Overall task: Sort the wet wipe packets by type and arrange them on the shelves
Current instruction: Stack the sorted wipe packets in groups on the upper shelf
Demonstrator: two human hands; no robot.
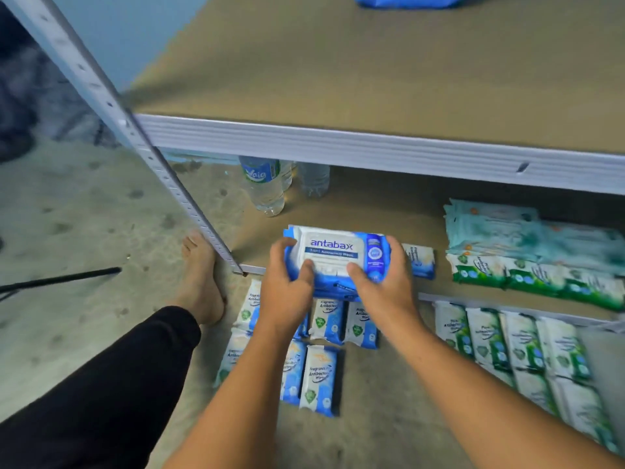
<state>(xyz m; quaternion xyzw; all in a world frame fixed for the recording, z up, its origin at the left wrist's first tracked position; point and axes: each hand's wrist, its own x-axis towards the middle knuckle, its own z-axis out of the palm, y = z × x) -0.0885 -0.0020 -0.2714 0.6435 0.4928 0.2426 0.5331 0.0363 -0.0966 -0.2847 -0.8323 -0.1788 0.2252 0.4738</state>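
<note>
Here left hand (285, 289) and right hand (385, 282) curl round the short ends of the blue Antabax wipes pack (338, 252), over the bottom shelf (355, 211) edge, twelve o'clock from the floor packets (318, 377). It is probably soft, with slippery film, so end grips suit it.

Bare lower shelf board (355, 211) lies open ahead of the fingers (282, 248). Ahead-left, two water bottles (267, 187) stand; a beam (338, 147) overhangs. Small blue packet (421, 260) just right; green packets (534, 279) and teal packets (500, 231) farther right.
</note>
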